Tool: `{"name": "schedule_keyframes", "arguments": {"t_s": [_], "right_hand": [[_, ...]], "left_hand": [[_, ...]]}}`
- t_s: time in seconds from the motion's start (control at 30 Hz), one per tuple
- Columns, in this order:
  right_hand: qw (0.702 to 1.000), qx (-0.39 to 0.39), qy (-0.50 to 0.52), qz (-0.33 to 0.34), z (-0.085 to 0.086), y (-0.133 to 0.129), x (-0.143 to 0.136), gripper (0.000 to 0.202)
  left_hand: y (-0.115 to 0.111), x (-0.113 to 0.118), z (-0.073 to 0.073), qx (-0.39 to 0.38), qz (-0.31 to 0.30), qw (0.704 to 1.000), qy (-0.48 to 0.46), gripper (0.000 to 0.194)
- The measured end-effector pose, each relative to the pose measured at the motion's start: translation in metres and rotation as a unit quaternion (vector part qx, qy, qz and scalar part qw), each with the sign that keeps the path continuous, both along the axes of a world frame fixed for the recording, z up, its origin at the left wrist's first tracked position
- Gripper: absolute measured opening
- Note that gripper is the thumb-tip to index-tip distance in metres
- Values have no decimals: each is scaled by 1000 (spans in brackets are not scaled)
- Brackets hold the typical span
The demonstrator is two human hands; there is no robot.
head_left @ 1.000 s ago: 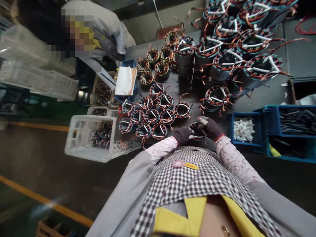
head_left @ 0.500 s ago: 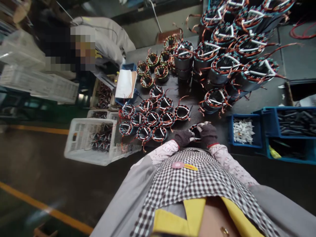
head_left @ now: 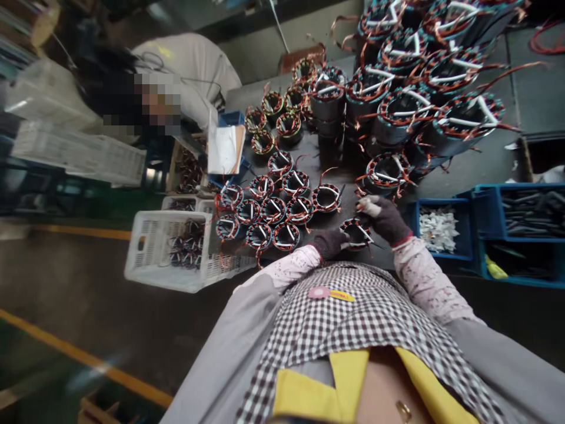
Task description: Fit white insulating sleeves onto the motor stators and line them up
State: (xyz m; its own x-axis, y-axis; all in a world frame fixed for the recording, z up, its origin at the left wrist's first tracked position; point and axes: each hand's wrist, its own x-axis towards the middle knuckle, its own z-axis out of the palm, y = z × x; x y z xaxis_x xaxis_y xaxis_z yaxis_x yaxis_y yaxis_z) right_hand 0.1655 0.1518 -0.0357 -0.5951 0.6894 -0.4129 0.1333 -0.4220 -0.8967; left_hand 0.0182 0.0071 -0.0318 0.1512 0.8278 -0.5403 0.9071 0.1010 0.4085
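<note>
A motor stator (head_left: 355,234) with red-and-black lacing, copper windings and a white sleeve stands at the table's near edge, in front of my apron. My left hand (head_left: 330,242), in a dark fingerless glove, grips its left rim. Above and right of this stator is my right hand (head_left: 385,217), gloved the same way. Its fingers are bent together near loose copper wire ends; what they pinch, if anything, is too small to make out. Just behind my right hand stands a larger stator (head_left: 388,171) with a white sleeve across it.
Several small stators (head_left: 273,209) stand left on the dark table (head_left: 338,162); tall stacked stators (head_left: 404,118) fill the back right. Blue bins (head_left: 444,259) with white pieces and dark sleeves stand right. A white crate (head_left: 165,282) is left. A co-worker (head_left: 189,65) bends over at back left.
My right hand has lifted off the stator and moved up and right. The stator's opening and white sleeve now show. My left hand stays at its left side.
</note>
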Motion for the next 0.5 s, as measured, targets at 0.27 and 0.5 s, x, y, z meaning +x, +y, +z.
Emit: {"name": "schedule_keyframes", "arguments": {"t_s": [0.27,0.5], "right_hand": [[951,148,-247,112,-37,-51,23,13],[981,57,-179,52,-24,-54,22,15]], "left_hand": [[9,4,18,-54,52,997,-11,37],[-6,-16,16,-63,322,858,-394,43]]}}
